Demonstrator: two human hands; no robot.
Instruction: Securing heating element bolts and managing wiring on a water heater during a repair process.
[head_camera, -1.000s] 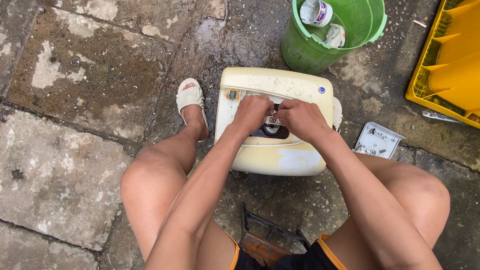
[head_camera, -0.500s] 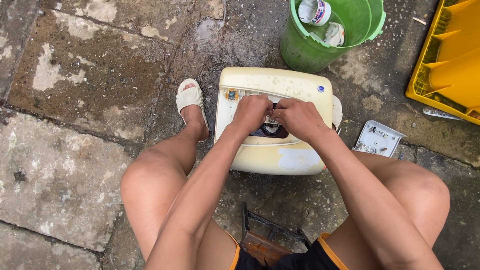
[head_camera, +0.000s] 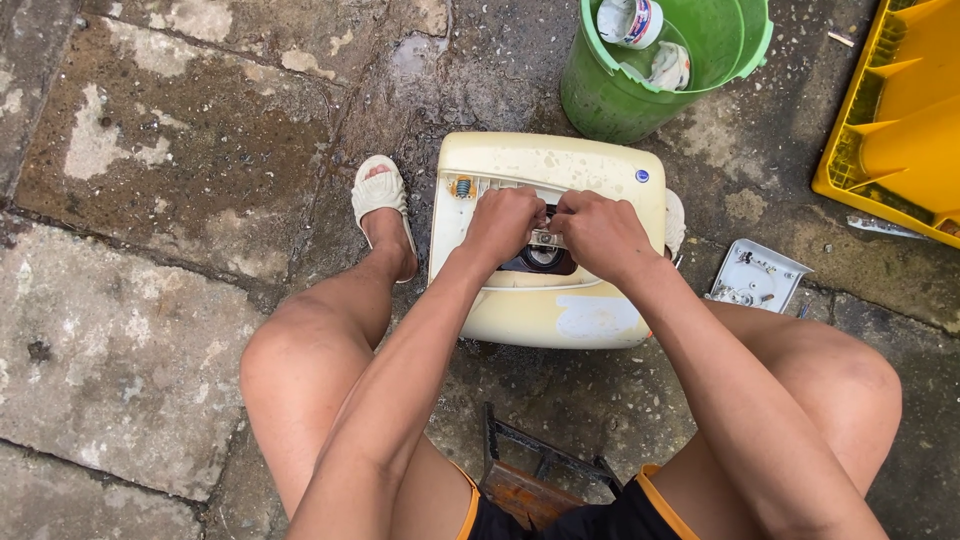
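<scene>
A cream plastic appliance casing (head_camera: 560, 310) lies on the wet stone ground between my feet, with a dark round opening in its middle. My left hand (head_camera: 503, 222) and my right hand (head_camera: 598, 232) are clenched side by side over that opening. Both grip a small metal part (head_camera: 545, 238) seated there; most of it is hidden under my fingers. A small spring-like fitting (head_camera: 462, 187) shows at the casing's upper left corner.
A green bucket (head_camera: 600, 95) holding a container and a rag stands behind the casing. A yellow crate (head_camera: 895, 120) is at the far right. A small grey tray of screws (head_camera: 757, 276) lies right of the casing. My sandalled left foot (head_camera: 380, 200) rests beside it.
Both hands have stayed clenched on the part over the opening, with only slight shifts. The view has tilted a little.
</scene>
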